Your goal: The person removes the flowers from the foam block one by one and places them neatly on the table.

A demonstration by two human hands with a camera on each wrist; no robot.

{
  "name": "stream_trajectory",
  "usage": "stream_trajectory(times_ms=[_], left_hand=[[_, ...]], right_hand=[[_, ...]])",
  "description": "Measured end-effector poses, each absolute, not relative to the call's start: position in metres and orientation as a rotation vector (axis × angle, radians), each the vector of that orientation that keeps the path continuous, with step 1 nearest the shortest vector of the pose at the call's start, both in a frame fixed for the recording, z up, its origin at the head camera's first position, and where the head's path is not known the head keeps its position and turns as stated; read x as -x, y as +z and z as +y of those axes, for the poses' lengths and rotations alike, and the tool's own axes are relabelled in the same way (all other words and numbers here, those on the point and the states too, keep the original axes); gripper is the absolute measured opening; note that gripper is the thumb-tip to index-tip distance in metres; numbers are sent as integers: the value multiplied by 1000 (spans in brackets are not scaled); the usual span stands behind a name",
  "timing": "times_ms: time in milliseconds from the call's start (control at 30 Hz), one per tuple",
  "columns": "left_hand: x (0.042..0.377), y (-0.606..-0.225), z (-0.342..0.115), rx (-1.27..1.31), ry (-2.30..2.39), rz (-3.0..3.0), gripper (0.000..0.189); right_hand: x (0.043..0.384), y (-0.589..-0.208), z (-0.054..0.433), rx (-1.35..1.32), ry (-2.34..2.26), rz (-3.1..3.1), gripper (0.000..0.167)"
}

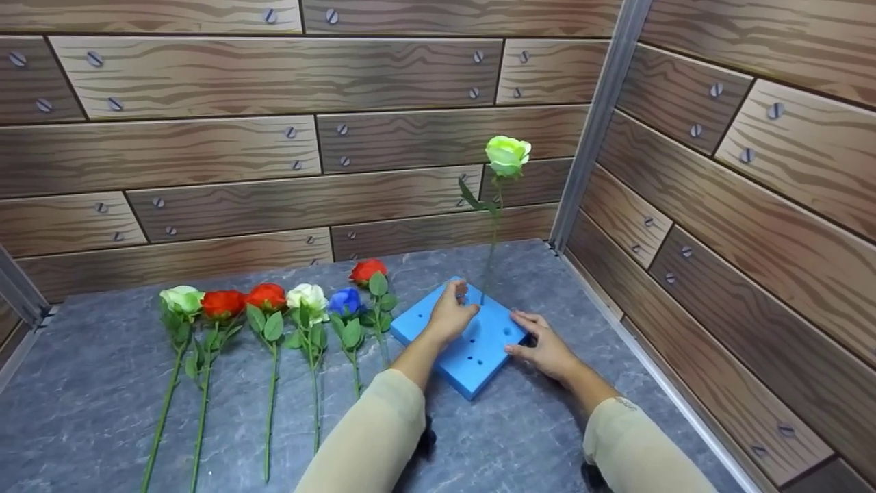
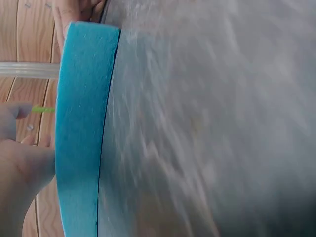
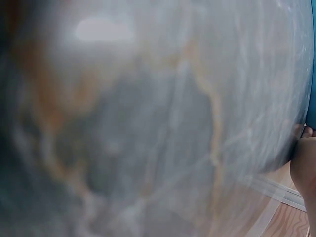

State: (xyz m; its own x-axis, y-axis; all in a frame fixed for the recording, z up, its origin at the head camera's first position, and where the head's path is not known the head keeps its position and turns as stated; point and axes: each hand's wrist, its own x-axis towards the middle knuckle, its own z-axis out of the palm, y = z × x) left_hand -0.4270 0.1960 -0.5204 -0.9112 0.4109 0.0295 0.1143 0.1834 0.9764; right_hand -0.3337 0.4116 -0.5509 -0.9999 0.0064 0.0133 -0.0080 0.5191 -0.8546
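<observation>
A blue block [image 1: 448, 363] with small holes in its top lies flat on the table, one corner toward me. A pale green rose [image 1: 508, 156] stands upright with its stem in the block. My left hand [image 1: 452, 316] is over the block's left half, thumb close by the stem and fingers loosely bent; in the left wrist view the thumb [image 2: 19, 111] is just short of the green stem [image 2: 43, 109]. At the block's right corner, my right hand [image 1: 547, 348] holds the edges between thumb and fingers. The right wrist view catches only part of that hand [image 3: 303, 163].
Left of the block lies a row of roses: a pale green rose [image 1: 182, 300], red roses [image 1: 223, 304], a white rose [image 1: 308, 301], a blue rose [image 1: 345, 301] and another red rose [image 1: 368, 271]. Wood-patterned walls [image 1: 410, 75] stand behind and to the right.
</observation>
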Motion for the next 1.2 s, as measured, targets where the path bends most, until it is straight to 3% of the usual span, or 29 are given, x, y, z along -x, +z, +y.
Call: stream_trajectory(times_ms=[433, 867, 1200], left_hand=[[428, -524, 229, -458, 1800, 2276, 65], [422, -522, 229, -583, 1367, 2583, 67], [424, -526, 230, -477, 1594, 2523, 43]], right_hand=[[328, -546, 415, -30, 1568, -2725, 79], [331, -551, 411, -42, 1533, -2732, 80], [331, -551, 412, -37, 1535, -2737, 79]])
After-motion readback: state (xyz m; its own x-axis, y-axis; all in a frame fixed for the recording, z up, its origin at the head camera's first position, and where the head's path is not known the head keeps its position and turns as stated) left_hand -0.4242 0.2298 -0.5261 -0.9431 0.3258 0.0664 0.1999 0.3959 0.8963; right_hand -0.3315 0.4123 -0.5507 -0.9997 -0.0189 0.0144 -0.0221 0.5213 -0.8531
